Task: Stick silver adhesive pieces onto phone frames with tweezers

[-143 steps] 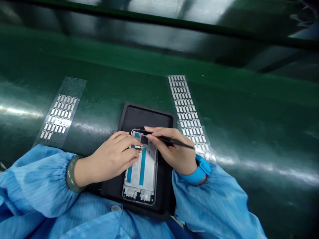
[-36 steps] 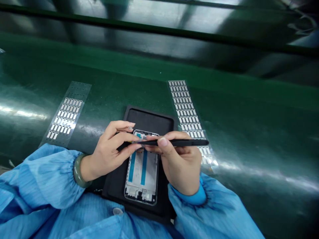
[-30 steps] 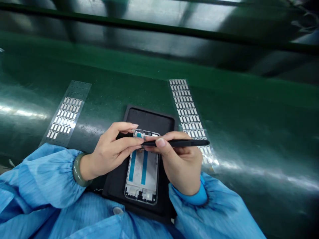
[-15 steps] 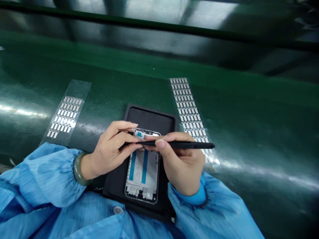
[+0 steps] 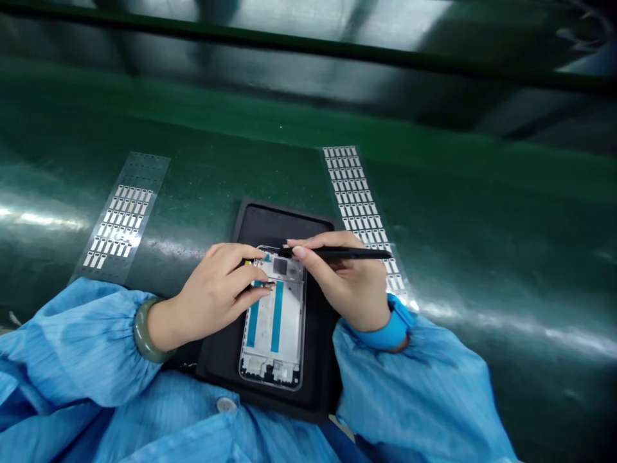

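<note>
A silver phone frame [image 5: 290, 321] with two blue strips lies in a black tray [image 5: 321, 360], its long side running away from me. My left hand [image 5: 207, 297] reaches over the frame's left edge, fingers bent, pinching a small dark and gold part [image 5: 268, 284] above the frame. My right hand [image 5: 349, 276] grips a thin black tool [image 5: 354, 253] between thumb and fingers. The tool's tip is at the frame's top edge, and its back end points right.
To the left on the green table [image 5: 463, 218] lies a clear sheet [image 5: 144, 168] with rows of small pale pieces. A fuller sheet of similar pieces [image 5: 354, 193] lies behind and right of the tray.
My right hand has moved up and away from my left fingers, taking the black tool to the frame's top edge. The upper part of the frame, with a dark square, now shows.
</note>
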`<control>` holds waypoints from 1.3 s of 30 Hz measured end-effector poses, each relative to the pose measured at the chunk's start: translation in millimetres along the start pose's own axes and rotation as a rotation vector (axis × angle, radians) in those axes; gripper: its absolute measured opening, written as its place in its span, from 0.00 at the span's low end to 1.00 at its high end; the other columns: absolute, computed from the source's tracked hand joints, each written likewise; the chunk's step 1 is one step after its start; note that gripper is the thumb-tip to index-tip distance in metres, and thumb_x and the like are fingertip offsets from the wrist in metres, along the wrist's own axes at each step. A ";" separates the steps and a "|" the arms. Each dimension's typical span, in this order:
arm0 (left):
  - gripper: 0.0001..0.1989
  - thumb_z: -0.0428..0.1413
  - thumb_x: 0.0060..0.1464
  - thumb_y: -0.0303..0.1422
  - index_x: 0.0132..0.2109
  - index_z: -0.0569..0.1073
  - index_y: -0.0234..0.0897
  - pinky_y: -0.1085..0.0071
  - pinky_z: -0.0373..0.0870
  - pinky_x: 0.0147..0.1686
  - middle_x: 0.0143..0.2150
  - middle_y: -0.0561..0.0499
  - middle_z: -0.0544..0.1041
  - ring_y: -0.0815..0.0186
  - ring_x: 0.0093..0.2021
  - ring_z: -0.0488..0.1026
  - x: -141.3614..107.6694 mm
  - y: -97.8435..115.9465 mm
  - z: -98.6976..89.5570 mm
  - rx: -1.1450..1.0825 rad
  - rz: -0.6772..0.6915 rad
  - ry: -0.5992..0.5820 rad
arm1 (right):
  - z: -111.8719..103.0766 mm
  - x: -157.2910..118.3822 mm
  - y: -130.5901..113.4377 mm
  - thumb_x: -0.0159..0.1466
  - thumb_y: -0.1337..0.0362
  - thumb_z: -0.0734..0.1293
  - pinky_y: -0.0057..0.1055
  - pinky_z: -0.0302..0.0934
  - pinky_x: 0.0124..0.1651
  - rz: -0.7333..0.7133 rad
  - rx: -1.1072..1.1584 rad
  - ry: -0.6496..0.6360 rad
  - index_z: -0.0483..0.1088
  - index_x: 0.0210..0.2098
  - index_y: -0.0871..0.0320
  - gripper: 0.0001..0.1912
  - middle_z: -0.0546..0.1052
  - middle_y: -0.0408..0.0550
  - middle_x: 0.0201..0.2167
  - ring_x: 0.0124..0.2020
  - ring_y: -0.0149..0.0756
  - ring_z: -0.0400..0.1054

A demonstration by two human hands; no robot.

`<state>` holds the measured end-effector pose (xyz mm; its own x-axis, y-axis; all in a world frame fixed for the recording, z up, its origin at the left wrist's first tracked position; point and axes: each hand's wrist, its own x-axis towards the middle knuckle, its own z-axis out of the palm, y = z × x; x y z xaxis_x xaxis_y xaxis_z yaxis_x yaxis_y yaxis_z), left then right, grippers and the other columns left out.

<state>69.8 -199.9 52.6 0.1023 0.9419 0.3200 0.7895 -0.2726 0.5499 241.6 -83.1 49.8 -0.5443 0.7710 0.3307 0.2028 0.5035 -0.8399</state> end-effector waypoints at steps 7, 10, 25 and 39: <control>0.05 0.52 0.59 0.33 0.39 0.70 0.36 0.61 0.63 0.47 0.48 0.46 0.72 0.62 0.49 0.69 0.5 0.8 -0.9 0.037 0.017 -0.065 | 4.5 -1.9 0.3 0.61 0.67 0.68 0.31 0.70 0.40 -0.033 0.012 -0.062 0.70 0.36 0.55 0.04 0.78 0.44 0.36 0.39 0.36 0.74; 0.06 0.52 0.60 0.33 0.40 0.70 0.36 0.60 0.62 0.47 0.49 0.46 0.72 0.62 0.49 0.68 0.2 0.5 -0.6 0.037 0.015 -0.074 | 5.1 -3.4 0.9 0.61 0.69 0.67 0.31 0.70 0.43 -0.106 0.014 -0.100 0.69 0.37 0.55 0.05 0.78 0.44 0.37 0.40 0.35 0.74; 0.06 0.52 0.59 0.33 0.41 0.70 0.36 0.61 0.62 0.48 0.48 0.46 0.72 0.62 0.49 0.68 -0.2 0.4 1.3 0.023 0.013 -0.078 | 5.6 -2.1 2.0 0.61 0.67 0.68 0.30 0.71 0.41 -0.085 -0.088 -0.054 0.70 0.40 0.54 0.08 0.77 0.44 0.38 0.40 0.35 0.73; 0.06 0.51 0.57 0.26 0.41 0.62 0.39 0.63 0.68 0.45 0.43 0.49 0.74 0.65 0.44 0.72 -0.2 2.3 1.8 -0.315 -0.251 0.094 | 6.6 -9.8 -16.1 0.59 0.65 0.69 0.37 0.72 0.41 0.068 0.305 0.075 0.68 0.37 0.53 0.07 0.78 0.45 0.34 0.37 0.39 0.75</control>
<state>72.7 -200.4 52.4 -0.1371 0.9688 0.2066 0.5574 -0.0970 0.8245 238.3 -101.3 57.2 -0.4744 0.8311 0.2901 -0.0222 0.3181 -0.9478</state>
